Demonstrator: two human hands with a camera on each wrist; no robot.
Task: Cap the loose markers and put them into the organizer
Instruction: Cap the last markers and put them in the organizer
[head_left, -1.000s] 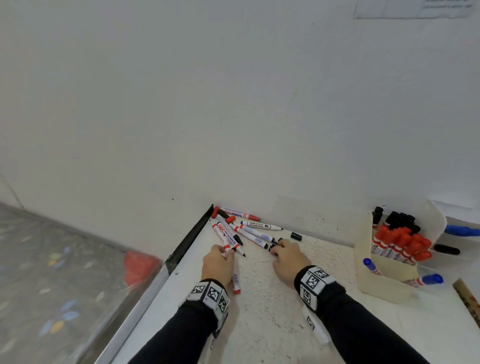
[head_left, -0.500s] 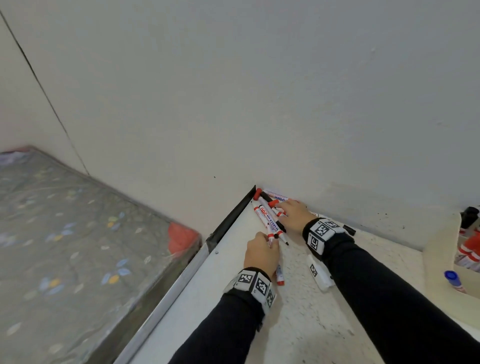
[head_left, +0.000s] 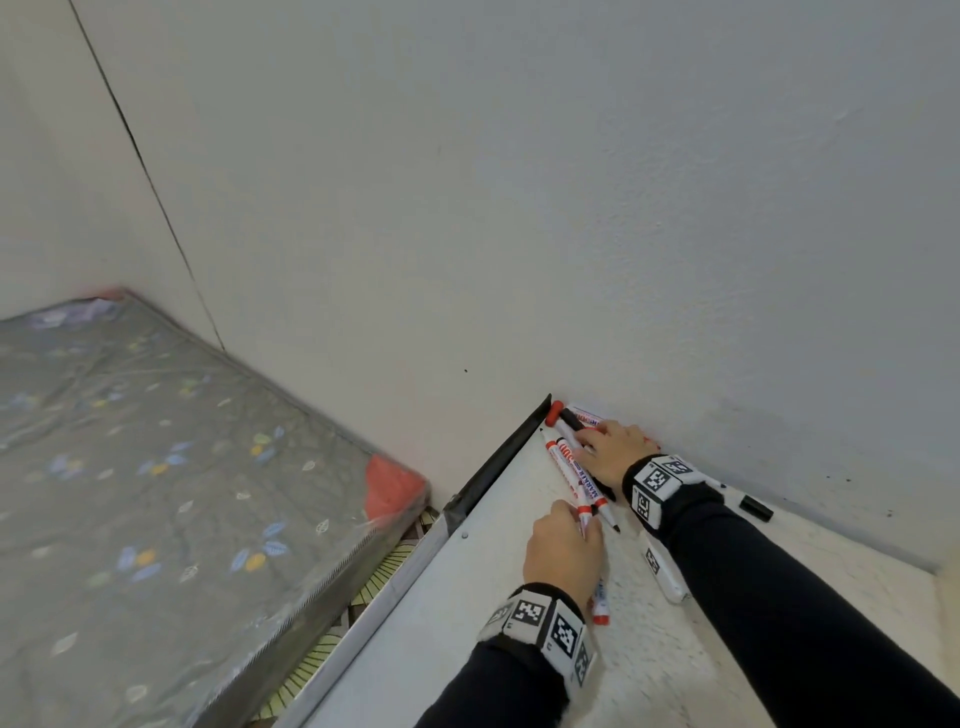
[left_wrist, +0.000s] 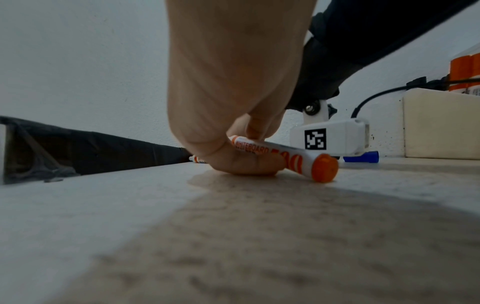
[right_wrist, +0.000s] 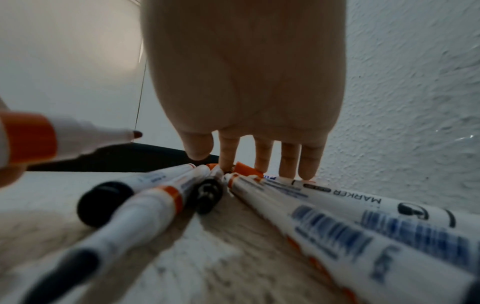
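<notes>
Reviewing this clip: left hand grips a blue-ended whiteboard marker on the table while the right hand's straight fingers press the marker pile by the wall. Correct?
Not blue: the left hand grips an orange-ended white whiteboard marker, as the left wrist view shows. The right hand does press the marker pile.

The marker (left_wrist: 275, 157) pinched in the left hand (left_wrist: 233, 92) reads "WHITEBOARD" in orange on its white barrel, with large orange digits nearer its orange end that look like "00". In the right wrist view, a marker by the wall (right_wrist: 376, 207) on the right shows "MARKER", upside down; the blue print on its neighbours is too blurred to read. From the head view, a red marker (head_left: 576, 475) in the far corner pile carries "MARKER" along its barrel.
</notes>
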